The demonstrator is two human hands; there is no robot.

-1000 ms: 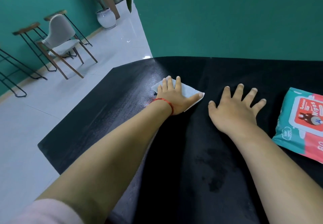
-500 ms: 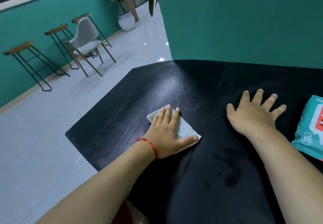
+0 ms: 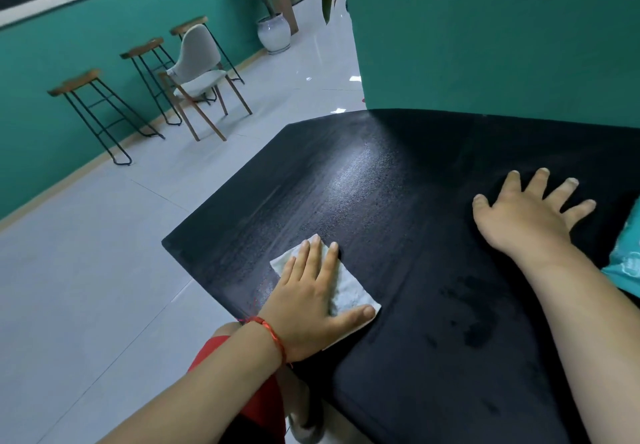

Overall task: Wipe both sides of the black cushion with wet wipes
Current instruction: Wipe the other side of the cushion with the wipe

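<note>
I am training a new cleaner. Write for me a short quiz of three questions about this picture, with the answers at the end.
1. True or false: the left hand presses the wet wipe flat on the black cushion.
2. What does the right hand do? A) It lifts the cushion's edge. B) It lies flat on the cushion with its fingers spread. C) It holds a second wipe.
3. Fill in the missing word: the teal pack of wipes lies at the ___ edge of the view.

Key: 1 true; 2 B; 3 right.
</note>
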